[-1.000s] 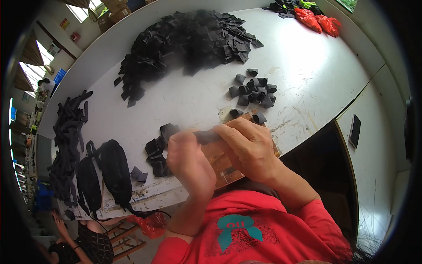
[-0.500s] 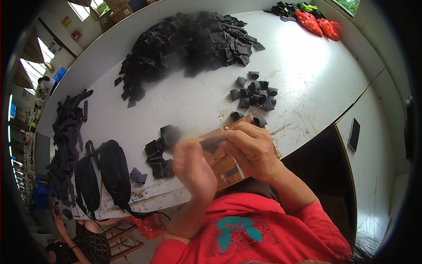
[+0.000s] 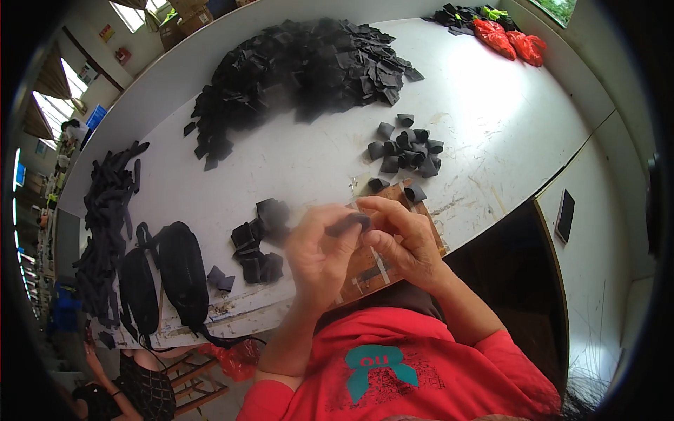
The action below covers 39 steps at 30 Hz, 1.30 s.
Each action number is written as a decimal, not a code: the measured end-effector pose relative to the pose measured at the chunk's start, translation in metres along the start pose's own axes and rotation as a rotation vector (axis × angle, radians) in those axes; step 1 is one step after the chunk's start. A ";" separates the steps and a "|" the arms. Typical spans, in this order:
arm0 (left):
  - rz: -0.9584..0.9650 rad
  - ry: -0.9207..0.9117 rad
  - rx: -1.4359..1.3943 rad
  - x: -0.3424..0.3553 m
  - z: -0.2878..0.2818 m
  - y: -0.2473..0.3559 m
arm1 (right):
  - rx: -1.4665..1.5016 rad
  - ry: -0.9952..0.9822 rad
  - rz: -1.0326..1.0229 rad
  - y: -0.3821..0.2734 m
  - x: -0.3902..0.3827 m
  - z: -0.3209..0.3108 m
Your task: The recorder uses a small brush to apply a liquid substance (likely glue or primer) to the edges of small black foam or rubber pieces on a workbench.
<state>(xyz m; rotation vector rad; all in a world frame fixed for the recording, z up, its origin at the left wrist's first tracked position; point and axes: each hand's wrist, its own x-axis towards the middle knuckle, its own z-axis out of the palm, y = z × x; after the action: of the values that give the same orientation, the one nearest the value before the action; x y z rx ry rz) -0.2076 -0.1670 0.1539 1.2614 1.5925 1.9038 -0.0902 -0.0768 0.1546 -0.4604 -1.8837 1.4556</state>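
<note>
A small folded piece of black fabric [image 3: 349, 224] is pinched between the thumb and fingers of my left hand [image 3: 314, 250]. My right hand [image 3: 407, 242] is close beside the piece's right end. Its thumb and forefinger stand apart there, and whether they touch the fabric is hard to tell. Beneath both hands lies a brown wooden board [image 3: 365, 272] at the table's near edge. Several curled black fabric pieces [image 3: 404, 151] sit beyond my right hand. More folded black pieces [image 3: 256, 245] lie just left of my left hand.
A large heap of black fabric pieces [image 3: 302, 70] covers the far part of the white table [image 3: 295, 158]. Black strips [image 3: 105, 231] and black pouches [image 3: 184, 274] lie at the left. Red plastic bags [image 3: 509, 42] rest at the far right. A dark flat object [image 3: 565, 215] lies right.
My left hand has come up and right to the fabric piece and pinches it now. The right hand's fingers, earlier closed on the piece, have spread apart.
</note>
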 end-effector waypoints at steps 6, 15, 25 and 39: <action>0.129 0.034 0.346 -0.008 -0.006 -0.018 | -0.357 0.070 -0.262 -0.010 0.012 0.005; -0.150 0.085 0.188 -0.027 -0.011 -0.043 | -0.260 0.067 -0.171 -0.011 0.010 -0.003; -0.013 0.113 -0.222 0.006 0.004 -0.001 | -0.391 0.040 -0.302 -0.012 0.022 -0.001; -0.009 0.111 -0.237 0.007 0.002 -0.003 | -0.502 0.087 -0.497 -0.003 0.022 0.008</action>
<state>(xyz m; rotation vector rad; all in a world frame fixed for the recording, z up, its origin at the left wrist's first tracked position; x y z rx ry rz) -0.2103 -0.1600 0.1539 1.0649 1.3699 2.1172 -0.1113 -0.0690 0.1635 -0.2460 -2.0952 0.6298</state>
